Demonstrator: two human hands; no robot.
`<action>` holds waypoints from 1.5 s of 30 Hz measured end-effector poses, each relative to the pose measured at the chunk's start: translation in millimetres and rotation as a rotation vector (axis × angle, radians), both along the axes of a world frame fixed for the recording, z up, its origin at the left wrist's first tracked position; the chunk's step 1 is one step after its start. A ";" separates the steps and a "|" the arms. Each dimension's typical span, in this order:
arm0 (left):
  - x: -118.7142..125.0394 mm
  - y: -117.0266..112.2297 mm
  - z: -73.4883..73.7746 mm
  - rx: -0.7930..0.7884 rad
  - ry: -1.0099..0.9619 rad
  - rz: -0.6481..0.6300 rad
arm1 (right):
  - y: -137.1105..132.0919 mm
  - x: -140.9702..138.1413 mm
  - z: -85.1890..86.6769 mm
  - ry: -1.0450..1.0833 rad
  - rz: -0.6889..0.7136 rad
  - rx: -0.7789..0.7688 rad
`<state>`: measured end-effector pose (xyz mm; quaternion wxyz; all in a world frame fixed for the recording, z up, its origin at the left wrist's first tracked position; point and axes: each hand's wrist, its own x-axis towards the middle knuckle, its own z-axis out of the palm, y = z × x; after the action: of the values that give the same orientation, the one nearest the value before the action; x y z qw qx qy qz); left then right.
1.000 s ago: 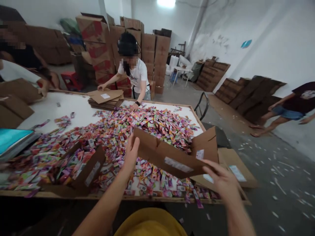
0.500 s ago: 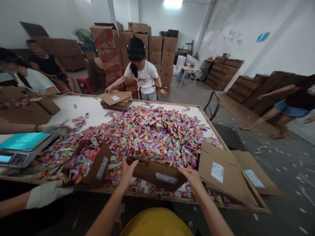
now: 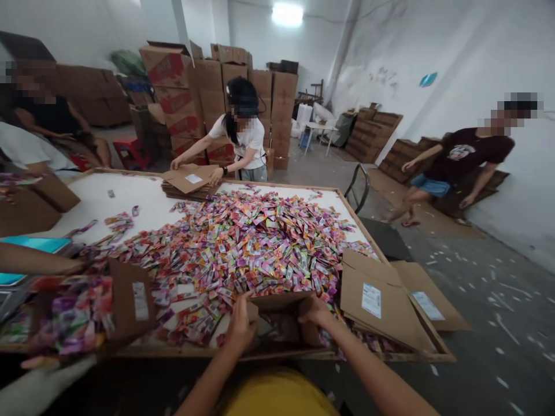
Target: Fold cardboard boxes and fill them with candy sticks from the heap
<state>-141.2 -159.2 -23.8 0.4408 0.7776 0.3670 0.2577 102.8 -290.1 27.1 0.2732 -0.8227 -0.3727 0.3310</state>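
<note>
Standing at the near edge of the table (image 3: 130,190), the person grips a small open cardboard box (image 3: 281,318) with both hands. The left hand (image 3: 240,326) is curled closed over the box's left wall, thumb on top; the right hand (image 3: 313,312) is closed on its right wall, fingers hooked over the rim. The box sits on the table at the near edge, mouth up, just against the foot of the sachet heap (image 3: 243,242). Its inside is dark; whether anything lies in it cannot be told. One heap of bright pink, orange and purple sachets covers most of the tabletop, too many to count. One second open box (image 3: 87,312), to the left, is filled with the same sachets and blurred; a co-worker's forearm (image 3: 39,260) reaches across just behind it. One pile of flattened cartons (image 3: 381,300) with white labels lies at the table's right corner, touching the heap; two labels show. One further stack of flat cartons (image 3: 188,182) lies at the far edge under the hands of a person in a white shirt (image 3: 243,138). One teal-topped scale (image 3: 26,248) shows partly at the left edge. One person in a dark shirt (image 3: 459,167) bends over well apart on the right. Tall stacked cartons (image 3: 208,92) stand against the far wall.
</note>
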 end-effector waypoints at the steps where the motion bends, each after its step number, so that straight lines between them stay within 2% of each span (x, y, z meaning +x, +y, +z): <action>1: 4.0 -2.0 -4.5 0.032 -0.005 0.009 | 0.4 2.2 2.7 -0.015 0.004 0.018; 4: 3.3 -5.9 -8.4 0.044 -0.061 0.008 | -14.2 4.8 27.2 -0.096 0.071 0.166; 6: -2.5 -8.9 -7.5 0.047 -0.128 0.009 | -34.6 -3.2 46.1 -0.113 0.249 0.223; 8: -8.6 -9.1 -6.4 0.055 -0.171 -0.003 | -54.9 -18.9 55.9 -0.117 0.448 0.151; 10: -13.6 -1.8 -3.6 0.039 -0.156 -0.079 | -66.3 -35.2 52.9 -0.164 0.504 0.072; 12: -16.6 13.2 4.7 -0.023 -0.074 -0.225 | -65.5 -43.6 41.4 -0.221 0.442 0.087; 14: -15.9 29.2 20.5 -0.101 0.037 -0.367 | -55.5 -41.2 29.5 -0.228 0.377 0.142; 16: -10.2 37.2 41.2 -0.091 0.168 -0.443 | -41.6 -31.5 23.7 -0.185 0.345 0.172; 20: 12.2 20.5 75.3 0.162 0.395 -0.480 | -24.3 -15.8 31.0 -0.095 0.373 0.103; 22: 19.5 8.1 83.4 0.167 0.479 -0.526 | -27.2 -16.2 35.7 -0.084 0.420 0.085; 24: 20.3 2.6 87.3 0.104 0.554 -0.619 | -35.7 -20.4 35.9 -0.064 0.440 0.090; 27: 15.9 7.5 89.5 0.059 0.589 -0.718 | -47.8 -25.4 30.3 -0.002 0.413 0.108; 31: 19.6 17.1 84.5 0.115 0.545 -0.661 | -42.1 -26.5 24.2 0.011 0.356 0.124; 34: 27.6 11.6 75.2 0.258 0.574 -0.554 | -29.2 -37.8 24.3 -0.202 0.304 0.041; 37: 32.7 -3.3 68.2 0.391 0.626 -0.448 | -27.6 -60.2 22.5 -0.420 0.183 -0.053; 42: 32.1 -18.4 62.7 0.530 0.688 -0.376 | -44.7 -84.7 1.9 -0.484 0.121 0.088; 45: 27.5 -16.7 55.1 0.558 0.684 -0.420 | -48.9 -84.8 -10.0 -0.474 0.078 0.136</action>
<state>-113.7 -175.9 31.3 0.1120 0.9634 0.2430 -0.0184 18.0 -339.0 17.0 0.2200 -0.8419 -0.4795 0.1131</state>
